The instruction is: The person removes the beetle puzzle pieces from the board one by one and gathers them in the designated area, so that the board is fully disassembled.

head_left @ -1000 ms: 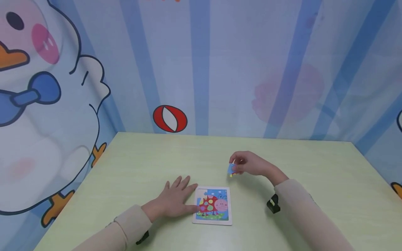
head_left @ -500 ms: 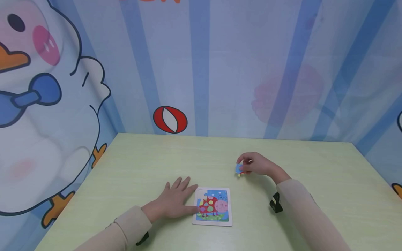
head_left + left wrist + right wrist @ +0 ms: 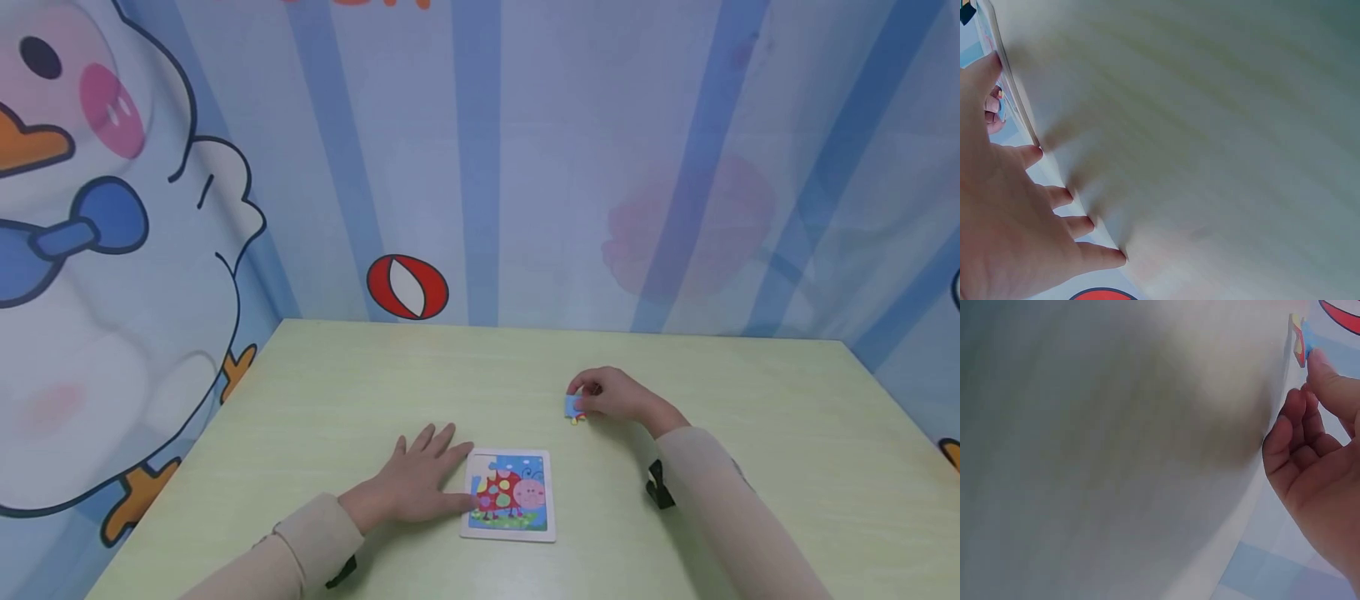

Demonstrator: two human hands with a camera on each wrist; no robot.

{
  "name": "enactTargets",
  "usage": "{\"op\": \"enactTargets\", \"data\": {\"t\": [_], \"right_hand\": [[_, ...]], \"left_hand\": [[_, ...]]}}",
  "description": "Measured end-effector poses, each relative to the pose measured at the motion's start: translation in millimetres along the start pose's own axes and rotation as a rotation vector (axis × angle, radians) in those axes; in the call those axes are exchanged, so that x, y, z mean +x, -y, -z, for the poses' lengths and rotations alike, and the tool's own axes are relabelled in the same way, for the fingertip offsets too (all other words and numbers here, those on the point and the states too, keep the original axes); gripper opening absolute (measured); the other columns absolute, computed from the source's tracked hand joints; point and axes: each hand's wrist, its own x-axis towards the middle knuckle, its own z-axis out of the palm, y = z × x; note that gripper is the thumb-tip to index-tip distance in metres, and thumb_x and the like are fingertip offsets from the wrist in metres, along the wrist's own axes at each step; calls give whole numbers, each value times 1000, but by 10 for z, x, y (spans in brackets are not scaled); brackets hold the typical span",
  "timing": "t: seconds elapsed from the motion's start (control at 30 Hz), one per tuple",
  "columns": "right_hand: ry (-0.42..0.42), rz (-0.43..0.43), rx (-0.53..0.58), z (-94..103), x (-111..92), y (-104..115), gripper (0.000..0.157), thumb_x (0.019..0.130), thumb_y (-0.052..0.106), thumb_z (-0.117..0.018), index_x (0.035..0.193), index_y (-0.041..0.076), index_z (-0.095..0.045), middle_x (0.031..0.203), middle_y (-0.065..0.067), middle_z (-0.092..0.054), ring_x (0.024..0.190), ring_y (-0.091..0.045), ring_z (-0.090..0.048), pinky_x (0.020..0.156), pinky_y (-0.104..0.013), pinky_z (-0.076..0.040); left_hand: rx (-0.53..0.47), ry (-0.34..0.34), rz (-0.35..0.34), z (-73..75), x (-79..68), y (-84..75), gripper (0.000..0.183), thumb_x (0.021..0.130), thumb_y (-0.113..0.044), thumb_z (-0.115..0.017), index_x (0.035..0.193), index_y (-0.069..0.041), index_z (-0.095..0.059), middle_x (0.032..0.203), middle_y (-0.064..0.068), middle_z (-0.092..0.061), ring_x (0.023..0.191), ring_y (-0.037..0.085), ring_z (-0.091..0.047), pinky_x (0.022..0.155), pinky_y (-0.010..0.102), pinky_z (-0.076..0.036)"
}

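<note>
A jigsaw puzzle [image 3: 530, 517] with a red spotted ladybug picture lies in a white frame near the table's front. Its upper left corner shows a pale gap without picture. My left hand [image 3: 422, 483] rests with spread fingers at the puzzle's left side, thumb over the frame's edge and index fingertip at its top left corner. Beyond the puzzle to the right, my right hand [image 3: 617, 395] pinches a blue puzzle piece [image 3: 573, 407] with red and yellow bits, low over the table. In the right wrist view the piece [image 3: 1298, 340] stands at the thumb tip, the other fingers curled below.
The pale green table [image 3: 360, 367] carries the puzzle. A blue striped cloth backdrop [image 3: 540, 167] with a printed duck and red ball rises behind its back edge. A black strap [image 3: 660, 486] hangs at the right sleeve's cuff.
My right hand has shifted to the right and slightly lower with the puzzle piece, away from the puzzle. The left hand has stayed at the frame.
</note>
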Motion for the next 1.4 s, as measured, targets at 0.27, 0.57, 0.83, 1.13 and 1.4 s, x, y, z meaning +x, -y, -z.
{"op": "enactTargets", "data": {"t": [0.27, 0.57, 0.83, 1.13, 1.4], "right_hand": [[2, -22, -60, 2, 11, 0, 16, 91, 4, -60, 106, 2, -67, 78, -3, -54, 75, -17, -44, 70, -30, -38], [12, -1, -86, -14, 30, -1, 16, 92, 5, -60, 106, 3, -68, 87, -5, -62, 78, -17, -48, 72, -31, -42], [13, 3, -107, -21, 24, 9, 18, 92, 7, -62, 109, 2, -68, 90, -6, -62, 82, -18, -51, 75, -32, -44], [9, 17, -60, 5, -21, 5, 25, 94, 11, -62, 117, 3, -65, 93, -7, -60, 83, -20, -52, 72, -32, -45], [22, 104, -11, 19, -40, 175, 30, 94, 13, -63, 122, 4, -63, 96, -6, -59, 76, -19, -54, 67, -31, -47]], "left_hand": [[0, 2, -2, -30, 24, 27, 82, 86, -69, -50, 150, -21, -35, 160, 11, -18, 146, 40, -10, 109, 69, -12], [-5, 1, 2, -15, 16, 30, 82, 86, -68, -51, 151, -21, -34, 161, 11, -18, 147, 40, -9, 110, 68, -11], [-1, -2, -5, -10, 1, 23, 81, 87, -68, -50, 151, -20, -34, 160, 12, -18, 147, 40, -9, 110, 68, -11], [3, 1, -7, -24, 15, 29, 81, 87, -68, -50, 151, -21, -34, 161, 11, -18, 147, 40, -9, 109, 68, -12], [6, -9, -2, -19, 11, 19, 81, 86, -67, -52, 150, -21, -36, 160, 12, -19, 146, 40, -11, 109, 68, -13]]}}
